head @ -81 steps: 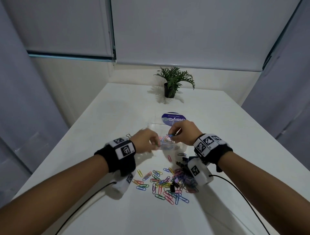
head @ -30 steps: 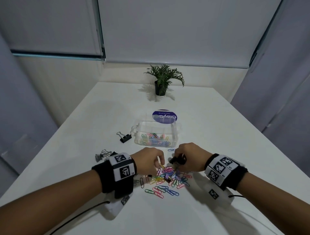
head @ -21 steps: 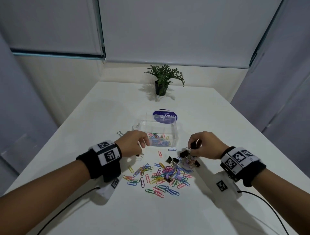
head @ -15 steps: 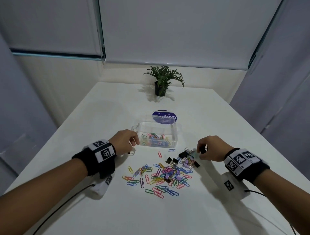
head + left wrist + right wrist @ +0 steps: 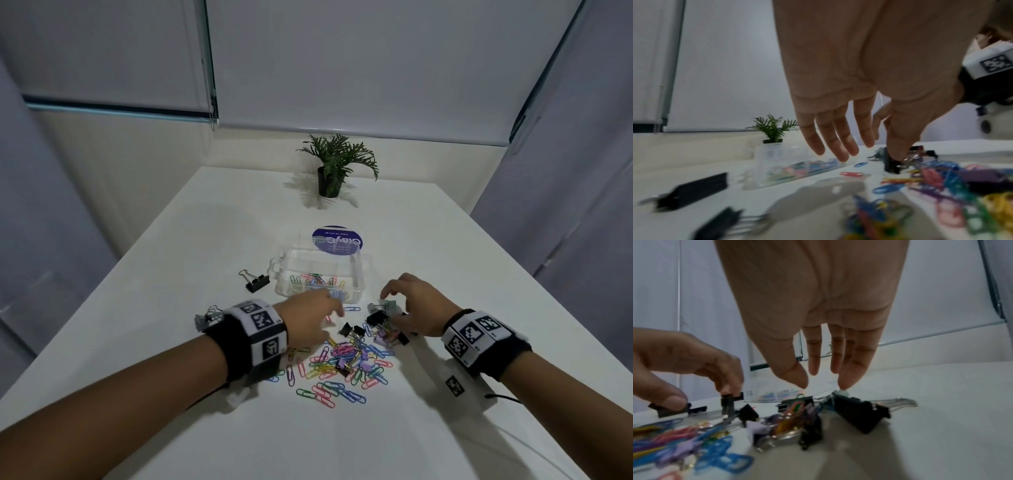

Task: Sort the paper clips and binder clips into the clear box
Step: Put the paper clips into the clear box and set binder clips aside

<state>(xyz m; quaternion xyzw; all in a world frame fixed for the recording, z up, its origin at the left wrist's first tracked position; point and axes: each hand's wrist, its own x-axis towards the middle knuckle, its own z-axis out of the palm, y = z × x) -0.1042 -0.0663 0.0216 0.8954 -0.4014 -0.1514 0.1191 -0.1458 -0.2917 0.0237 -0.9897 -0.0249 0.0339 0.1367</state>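
Note:
The clear box (image 5: 363,270) stands mid-table with several coloured paper clips in its near compartment. In front of it lies a pile of coloured paper clips (image 5: 339,363), with several black binder clips (image 5: 352,330) at its far edge. My left hand (image 5: 337,313) reaches over that edge with fingers (image 5: 838,142) straight, and its thumb tip touches a black binder clip (image 5: 891,167). My right hand (image 5: 388,306) hovers over a big black binder clip (image 5: 859,412), thumb and fingers apart and holding nothing. One fingertip touches a pale green clip (image 5: 842,392).
A black binder clip (image 5: 255,281) lies left of the box and a grey one (image 5: 205,317) lies further left, near my left wrist. The box lid with a blue round label (image 5: 337,240) stands behind the box. A small potted plant (image 5: 330,171) is at the table's far end.
My left hand has moved from the box's left side rightwards to the far edge of the pile. My right hand has stayed by the binder clips and has spread its fingers.

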